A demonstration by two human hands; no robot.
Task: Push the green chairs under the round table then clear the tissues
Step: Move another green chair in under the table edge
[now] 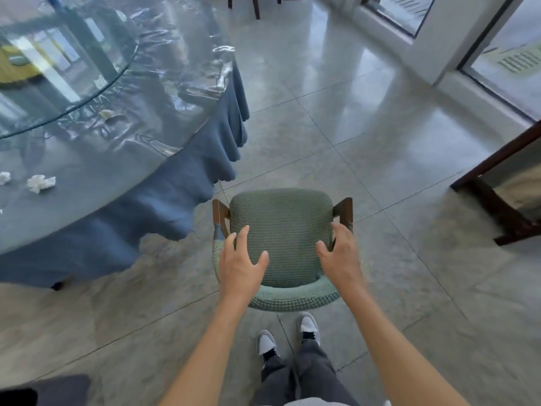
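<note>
Two bare forearms reach forward from the bottom edge, above grey trousers and grey-and-white sneakers (pixel 288 336) on a glossy pale tiled floor (pixel 366 127). Both hands hover over a green chair (pixel 281 230), seen from behind and above. Its seat and curved backrest are covered in ribbed, waffle-textured green fabric, and dark wooden arm supports show at either side. The left hand (pixel 241 259) has its fingers spread and relaxed over the left side of the seat, holding nothing. The right hand (pixel 339 253) is likewise spread, fingers loosely bent near the right arm support; whether either hand touches the chair cannot be told. The chair stands on open floor just beside the round table (pixel 164 159), not under it. The table wears a draped blue cloth with a scalloped hem under a wrinkled clear plastic sheet, and a round glass turntable (pixel 96 54) sits on top. Three crumpled white tissues (pixel 41 183) lie on the table, one cut off by the left edge. The table's far side is out of frame and blurred. A dark wooden frame (pixel 497 200) stands at the right.
</note>
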